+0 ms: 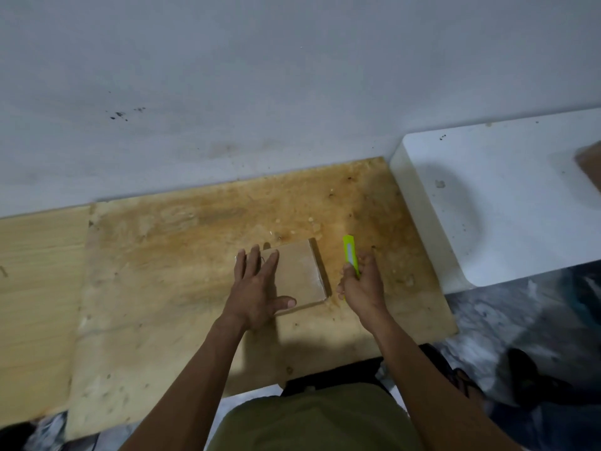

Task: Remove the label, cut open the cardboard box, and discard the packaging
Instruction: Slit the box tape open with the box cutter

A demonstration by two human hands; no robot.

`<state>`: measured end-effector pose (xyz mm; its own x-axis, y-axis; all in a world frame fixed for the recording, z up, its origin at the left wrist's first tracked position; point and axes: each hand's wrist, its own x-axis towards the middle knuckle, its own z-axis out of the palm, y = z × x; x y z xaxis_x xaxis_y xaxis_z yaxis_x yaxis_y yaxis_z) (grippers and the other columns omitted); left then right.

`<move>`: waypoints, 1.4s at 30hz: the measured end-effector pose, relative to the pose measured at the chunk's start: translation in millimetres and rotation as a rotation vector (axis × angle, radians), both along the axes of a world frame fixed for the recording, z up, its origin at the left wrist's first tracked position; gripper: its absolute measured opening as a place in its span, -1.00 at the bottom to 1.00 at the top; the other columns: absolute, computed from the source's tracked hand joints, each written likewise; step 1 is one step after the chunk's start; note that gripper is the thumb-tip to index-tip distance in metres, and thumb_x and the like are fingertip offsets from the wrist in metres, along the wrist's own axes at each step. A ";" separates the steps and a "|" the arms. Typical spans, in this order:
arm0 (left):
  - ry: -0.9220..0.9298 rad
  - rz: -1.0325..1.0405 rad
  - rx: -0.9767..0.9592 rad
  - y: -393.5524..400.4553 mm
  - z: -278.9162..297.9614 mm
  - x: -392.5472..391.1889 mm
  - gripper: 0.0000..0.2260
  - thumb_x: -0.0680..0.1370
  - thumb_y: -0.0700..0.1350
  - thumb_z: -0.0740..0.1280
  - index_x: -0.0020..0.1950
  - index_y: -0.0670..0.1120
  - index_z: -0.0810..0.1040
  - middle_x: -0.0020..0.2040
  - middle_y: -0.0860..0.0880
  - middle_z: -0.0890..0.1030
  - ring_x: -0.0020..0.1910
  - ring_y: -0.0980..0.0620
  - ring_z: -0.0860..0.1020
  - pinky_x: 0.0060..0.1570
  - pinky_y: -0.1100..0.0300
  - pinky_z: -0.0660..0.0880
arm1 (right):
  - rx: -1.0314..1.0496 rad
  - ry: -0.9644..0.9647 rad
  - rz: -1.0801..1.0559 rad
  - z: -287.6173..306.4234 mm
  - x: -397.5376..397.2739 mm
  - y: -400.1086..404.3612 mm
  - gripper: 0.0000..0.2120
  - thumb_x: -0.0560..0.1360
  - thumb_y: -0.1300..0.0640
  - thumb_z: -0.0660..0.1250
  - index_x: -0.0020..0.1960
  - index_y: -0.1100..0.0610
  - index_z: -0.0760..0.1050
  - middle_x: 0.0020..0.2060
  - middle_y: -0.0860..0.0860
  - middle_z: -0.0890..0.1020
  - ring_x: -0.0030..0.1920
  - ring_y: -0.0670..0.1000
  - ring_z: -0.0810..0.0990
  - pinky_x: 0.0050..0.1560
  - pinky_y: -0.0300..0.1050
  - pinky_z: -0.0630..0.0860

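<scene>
A small flat cardboard box (pixel 300 275) lies on a stained plywood board (pixel 195 249). My left hand (pixel 258 284) rests flat on the box's left part, fingers spread, thumb along its near edge. My right hand (pixel 361 284) is just right of the box, fingers closed around a neon-green utility knife (pixel 350 253). The knife's far end points away from me; its near end sits by the box's right edge, and I cannot see the blade. No label shows on the box's top.
A white block-shaped surface (pixel 487 203) stands to the right of the board, with a brown object (pixel 590 167) at its far right edge. A grey wall (pixel 260 92) rises behind. Lighter wood (pixel 39 288) lies to the left. Crumpled plastic covers the floor at right.
</scene>
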<state>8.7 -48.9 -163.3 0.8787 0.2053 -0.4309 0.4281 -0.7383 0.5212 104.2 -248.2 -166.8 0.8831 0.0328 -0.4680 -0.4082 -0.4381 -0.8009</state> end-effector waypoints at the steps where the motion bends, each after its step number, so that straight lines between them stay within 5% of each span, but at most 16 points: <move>1: -0.006 0.001 -0.012 0.1 -0.6 -1.0 -0.01 0.37 0.31 0.43 0.61 0.08 -0.07 0.60 -0.05 -0.27 0.52 -0.12 -0.41 0.50 -0.16 -0.16 | 0.056 0.036 -0.031 4.8 -2.5 0.0 -0.77 0.61 0.12 0.21 0.25 0.00 0.33 -0.03 0.06 0.58 -0.39 0.00 0.57 -0.32 -0.06 0.56; 7: -0.039 -0.008 -0.054 2.6 -5.8 -5.5 0.12 0.20 0.49 0.30 0.61 0.08 -0.08 0.59 -0.03 -0.31 0.50 -0.08 -0.46 0.46 -0.11 -0.24 | 0.366 0.147 0.044 22.7 -20.5 -6.2 -0.61 0.60 0.26 0.24 0.38 -0.01 0.36 0.09 0.01 0.61 -0.15 -0.03 0.64 -0.09 -0.11 0.59; 13: -0.054 0.000 -0.058 3.0 -11.0 -6.2 0.11 0.23 0.44 0.39 0.60 0.11 -0.08 0.58 -0.01 -0.31 0.48 -0.03 -0.49 0.47 -0.13 -0.24 | 0.304 0.087 -0.006 14.2 -25.1 -7.5 -0.74 0.63 0.22 0.21 0.30 0.18 0.47 -0.09 0.04 0.69 -0.36 -0.06 0.55 -0.29 -0.23 0.55; 18: -0.061 0.009 -0.080 3.5 -11.3 -5.3 0.10 0.19 0.49 0.32 0.60 0.12 -0.05 0.59 0.02 -0.30 0.49 -0.01 -0.47 0.45 -0.11 -0.22 | 0.146 0.029 0.018 7.7 -20.2 -11.2 -0.82 0.60 0.02 0.26 0.13 0.07 0.51 -0.29 0.02 0.63 -0.40 -0.08 0.49 -0.38 -0.14 0.47; 25: -0.084 0.023 -0.101 4.6 -16.0 -6.9 0.09 0.19 0.47 0.36 0.59 0.17 -0.03 0.60 0.06 -0.27 0.50 0.05 -0.45 0.44 -0.09 -0.21 | -0.060 -0.096 0.322 17.2 -20.2 -7.0 -0.74 0.63 -0.02 0.15 0.30 -0.04 0.37 -0.12 -0.03 0.62 -0.30 0.03 0.66 -0.26 0.14 0.64; 30: -0.103 0.023 -0.085 3.8 -19.4 -7.5 0.07 0.20 0.46 0.37 0.59 0.18 -0.02 0.60 0.05 -0.25 0.50 0.04 -0.44 0.42 -0.06 -0.22 | -0.204 -0.217 0.417 34.5 -15.8 -1.4 -0.59 0.64 0.08 0.11 0.49 -0.02 0.25 0.06 0.06 0.62 0.00 0.11 0.60 -0.09 -0.11 0.49; 34: -0.124 0.021 -0.073 3.2 -21.4 -7.5 0.07 0.20 0.46 0.36 0.59 0.17 -0.02 0.61 0.03 -0.23 0.52 0.01 -0.42 0.42 -0.04 -0.22 | -0.200 -0.250 0.424 36.2 -16.0 5.7 -0.55 0.64 0.10 0.12 0.49 -0.17 0.23 -0.14 0.00 0.59 -0.20 0.03 0.53 -0.20 -0.22 0.37; 42: -0.137 0.032 -0.084 2.8 -22.8 -8.1 0.07 0.19 0.46 0.36 0.59 0.16 -0.01 0.61 0.03 -0.23 0.52 0.01 -0.42 0.42 -0.06 -0.19 | -0.237 -0.218 0.453 32.0 -13.0 17.3 -0.56 0.64 0.10 0.13 0.50 -0.12 0.25 -0.18 0.09 0.62 -0.32 0.02 0.49 -0.25 -0.24 0.35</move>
<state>0.6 -46.1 -186.1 0.9242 0.2021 -0.3241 0.3710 -0.6770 0.6356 91.2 -231.0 -134.9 0.8825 0.3477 -0.3165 0.0270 -0.7095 -0.7042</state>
